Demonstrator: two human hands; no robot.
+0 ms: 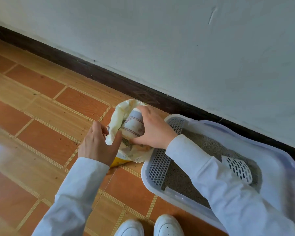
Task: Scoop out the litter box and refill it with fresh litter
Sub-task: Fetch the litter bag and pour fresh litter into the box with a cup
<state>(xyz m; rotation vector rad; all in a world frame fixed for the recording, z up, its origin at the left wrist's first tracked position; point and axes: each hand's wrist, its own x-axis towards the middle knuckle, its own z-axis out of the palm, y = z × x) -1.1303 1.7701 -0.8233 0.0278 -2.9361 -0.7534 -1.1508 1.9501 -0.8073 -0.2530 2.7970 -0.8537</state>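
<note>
Bare floor (41, 116) lies open to the left and near. The litter bag (119, 114) stands just left of the litter box (279, 160), almost touching it. The wall (177, 40) closes off the far side. Inside the box, a slotted scoop (239, 169) lies on the litter.

Both arms, in long pale sleeves, extend forward and converge toward the centre. The left hand (99, 142) is seen from the back, its thumb and fingers curled around a thin edge held between them. The right hand (152, 129) lies palm-down with fingers wrapped over a rounded object, its wrist bent inward toward the left hand.
</note>
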